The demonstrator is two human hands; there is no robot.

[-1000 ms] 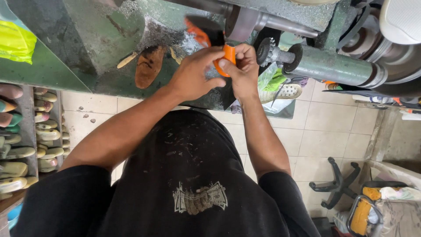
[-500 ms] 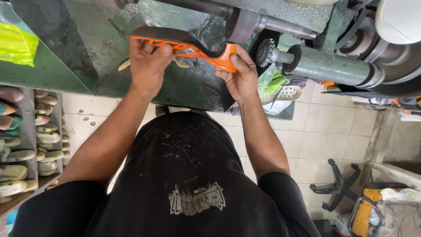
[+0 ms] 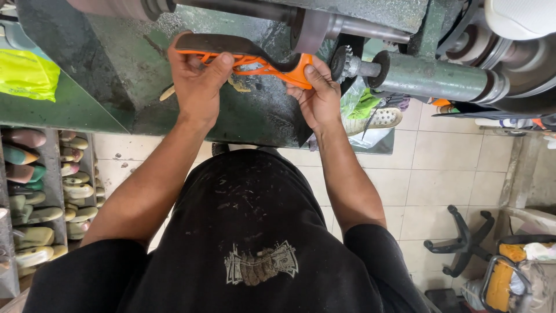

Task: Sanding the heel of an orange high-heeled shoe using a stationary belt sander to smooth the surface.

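At upper centre, left hand [image 3: 197,78] and right hand [image 3: 317,95] pinch opposite ends of the orange-and-black shoe sole [image 3: 249,55], close under the machine shaft [image 3: 347,26]; open floor [image 3: 452,174] lies lower right.

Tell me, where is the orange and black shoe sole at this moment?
The shoe sole is top centre, held between left hand and right hand, against the green machine.

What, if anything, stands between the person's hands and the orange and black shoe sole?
Nothing visible does. The left hand grips one end of the shoe sole and the right hand grips the other, both touching it directly in front of the green machine.
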